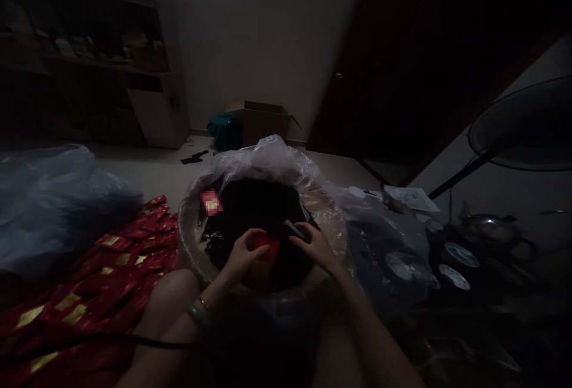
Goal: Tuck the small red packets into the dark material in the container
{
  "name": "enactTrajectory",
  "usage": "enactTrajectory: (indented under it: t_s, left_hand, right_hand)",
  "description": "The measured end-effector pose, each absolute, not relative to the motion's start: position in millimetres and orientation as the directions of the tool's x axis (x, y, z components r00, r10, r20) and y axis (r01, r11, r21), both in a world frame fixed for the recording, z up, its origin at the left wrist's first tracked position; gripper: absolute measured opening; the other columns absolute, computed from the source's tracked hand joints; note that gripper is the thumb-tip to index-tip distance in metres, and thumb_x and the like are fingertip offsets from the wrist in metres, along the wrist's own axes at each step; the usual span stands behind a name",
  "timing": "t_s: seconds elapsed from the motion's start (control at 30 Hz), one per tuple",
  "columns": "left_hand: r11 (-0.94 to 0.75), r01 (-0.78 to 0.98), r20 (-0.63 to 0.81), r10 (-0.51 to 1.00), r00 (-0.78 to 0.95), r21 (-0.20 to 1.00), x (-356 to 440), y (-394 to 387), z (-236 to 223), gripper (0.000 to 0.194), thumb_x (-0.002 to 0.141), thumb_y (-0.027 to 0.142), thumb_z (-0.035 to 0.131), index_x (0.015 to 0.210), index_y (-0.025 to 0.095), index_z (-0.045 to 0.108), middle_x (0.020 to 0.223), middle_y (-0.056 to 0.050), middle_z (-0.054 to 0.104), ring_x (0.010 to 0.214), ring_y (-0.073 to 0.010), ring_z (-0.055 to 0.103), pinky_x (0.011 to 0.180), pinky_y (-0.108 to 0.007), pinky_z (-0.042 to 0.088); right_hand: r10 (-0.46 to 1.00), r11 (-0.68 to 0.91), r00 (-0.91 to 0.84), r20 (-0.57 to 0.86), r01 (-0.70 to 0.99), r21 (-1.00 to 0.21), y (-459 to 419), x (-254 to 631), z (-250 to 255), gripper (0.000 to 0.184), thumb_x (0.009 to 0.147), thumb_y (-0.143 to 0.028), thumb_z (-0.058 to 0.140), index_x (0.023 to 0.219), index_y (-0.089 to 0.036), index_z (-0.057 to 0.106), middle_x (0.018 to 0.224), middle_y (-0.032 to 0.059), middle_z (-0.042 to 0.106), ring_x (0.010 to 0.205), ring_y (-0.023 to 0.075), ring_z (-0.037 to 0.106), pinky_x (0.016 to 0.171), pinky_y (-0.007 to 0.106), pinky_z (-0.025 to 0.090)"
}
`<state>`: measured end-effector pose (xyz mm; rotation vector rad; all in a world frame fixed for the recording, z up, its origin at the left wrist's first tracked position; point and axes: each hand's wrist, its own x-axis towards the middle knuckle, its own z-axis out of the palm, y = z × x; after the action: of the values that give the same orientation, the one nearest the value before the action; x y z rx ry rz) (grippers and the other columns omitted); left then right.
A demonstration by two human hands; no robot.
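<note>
A round tub lined with clear plastic stands between my knees, and dark loose material fills much of it. Over it, my left hand pinches a red packet between thumb and fingers. To the right, my right hand is closed on a small grey, straight-edged piece; the dim light hides what kind of thing it is. Another red packet, its label pixelated, lies at the tub's left inner side.
Many red packets with gold labels are heaped at left, beside a large plastic bag. A cardboard box stands by the wall. At right are small dishes, a kettle and a fan.
</note>
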<state>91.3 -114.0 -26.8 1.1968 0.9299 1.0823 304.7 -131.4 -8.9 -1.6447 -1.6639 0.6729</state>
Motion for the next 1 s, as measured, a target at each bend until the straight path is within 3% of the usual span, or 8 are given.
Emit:
enactTrajectory:
  t_s: [0.13,0.2,0.3,0.37,0.47,0.57,0.7,1.0]
  left_hand:
    - [0.058,-0.142,-0.038,0.989,0.146,0.988,87,-114,-20,0.028,0.06,0.037,0.071,0.079,0.017,0.068,0.079,-0.003,0.071,0.077,-0.0193,0.064,0.072,-0.028,0.049]
    - [0.088,-0.131,-0.073,0.991,0.115,0.987,86,-113,-20,0.027,0.059,0.041,0.071,0.072,0.017,0.069,0.071,-0.003,0.07,0.07,-0.0183,0.063,0.067,-0.028,0.048]
    - [0.086,-0.132,-0.072,0.992,0.104,0.988,86,-113,-20,0.025,0.057,0.039,0.072,0.067,0.017,0.07,0.066,-0.003,0.07,0.066,-0.0178,0.062,0.065,-0.027,0.047]
    - [0.069,-0.132,-0.054,0.991,0.119,0.989,87,-114,-21,0.022,0.055,0.037,0.073,0.065,0.017,0.07,0.065,-0.002,0.07,0.065,-0.0179,0.062,0.066,-0.028,0.047]
    - [0.054,-0.108,-0.037,0.988,0.151,0.993,84,-115,-21,0.021,0.055,0.035,0.073,0.064,0.017,0.07,0.063,-0.002,0.069,0.064,-0.0176,0.061,0.064,-0.027,0.047]
    - [0.012,-0.068,-0.001,0.986,0.168,0.998,80,-116,-21,0.026,0.062,0.042,0.069,0.064,0.016,0.07,0.061,-0.002,0.068,0.061,-0.0158,0.058,0.06,-0.025,0.044]
    - [-0.029,-0.02,0.032,0.986,0.161,0.999,76,-117,-20,0.034,0.068,0.047,0.062,0.062,0.015,0.068,0.057,0.0,0.064,0.057,-0.014,0.055,0.055,-0.023,0.04]
    - [0.062,-0.173,-0.076,0.994,-0.075,0.983,74,-116,-13,0.026,0.054,0.039,0.076,0.056,0.016,0.064,0.056,0.0,0.063,0.056,-0.0135,0.056,0.055,-0.024,0.044]
  right_hand:
    - [0.991,-0.086,0.129,0.029,0.799,-0.595,-126,344,-34,0.042,0.07,-0.036,0.07,0.107,-0.016,0.063,0.101,0.0111,0.069,0.095,0.0279,0.065,0.085,0.041,0.049]
    - [0.987,-0.05,0.126,0.1,0.832,-0.553,-124,344,-42,0.043,0.066,-0.032,0.072,0.104,-0.016,0.064,0.106,0.0136,0.068,0.103,0.0306,0.062,0.091,0.045,0.047]
    - [0.963,0.111,0.085,0.256,0.742,-0.662,-127,312,-38,0.04,0.069,-0.036,0.069,0.104,-0.018,0.065,0.11,0.0126,0.066,0.106,0.0282,0.06,0.095,0.044,0.044]
    - [0.97,0.195,0.014,0.242,0.549,-0.813,-130,279,-28,0.041,0.072,-0.037,0.066,0.109,-0.019,0.064,0.109,0.0095,0.067,0.1,0.0231,0.063,0.09,0.037,0.048]
    - [0.984,0.166,-0.003,0.178,0.373,-0.913,-134,239,-13,0.021,0.072,-0.037,0.064,0.084,-0.019,0.069,0.086,0.0049,0.071,0.084,0.0202,0.065,0.078,0.031,0.05]
    - [0.989,0.124,0.037,0.142,0.307,-0.944,-135,226,-5,0.021,0.071,-0.038,0.063,0.067,-0.019,0.067,0.068,0.0024,0.068,0.07,0.0185,0.063,0.068,0.029,0.048]
    - [0.99,0.125,0.02,0.139,0.327,-0.937,-136,230,-2,0.024,0.07,-0.041,0.062,0.066,-0.018,0.068,0.065,0.0021,0.068,0.067,0.0179,0.061,0.065,0.028,0.047]
    - [0.997,-0.03,0.081,-0.006,0.291,-0.956,-131,217,1,0.024,0.065,-0.04,0.067,0.069,-0.017,0.069,0.065,0.0031,0.068,0.058,0.0169,0.061,0.055,0.028,0.049]
